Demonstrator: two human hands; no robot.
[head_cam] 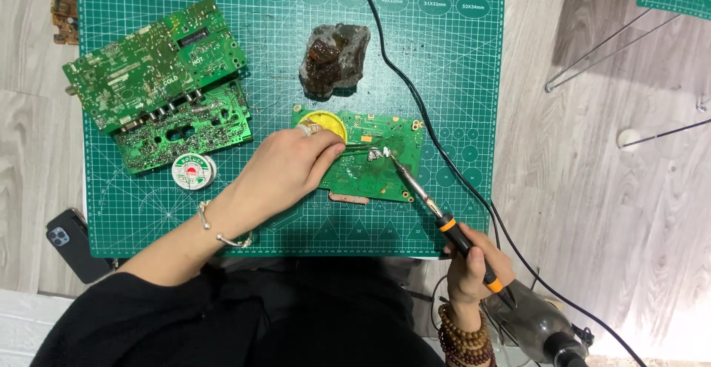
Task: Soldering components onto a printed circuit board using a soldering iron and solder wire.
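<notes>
Overhead view of a bench. A green cutting mat [289,56] covers most of a pale wooden surface. At its upper left lie two large green circuit boards [159,82], one overlapping the other, with a small solder spool [193,171] just below them. Near the mat's centre lies a smaller green circuit board [374,156], bearing a round yellow part [324,124] at its upper-left corner; above it sits a dark, stained cleaning sponge [335,59]. The left hand [285,167] rests on the left part of the small board, fingers pinched on thin tweezers [359,147] whose tips reach a shiny metal component [376,154] near the board's middle. The right hand [478,263], off the mat's lower right corner, is clenched around the black-and-orange handle of a soldering iron [437,215] (its cable runs up across the mat); the iron's tip touches the same component from the right. A dark phone [70,242] lies at the left edge.
</notes>
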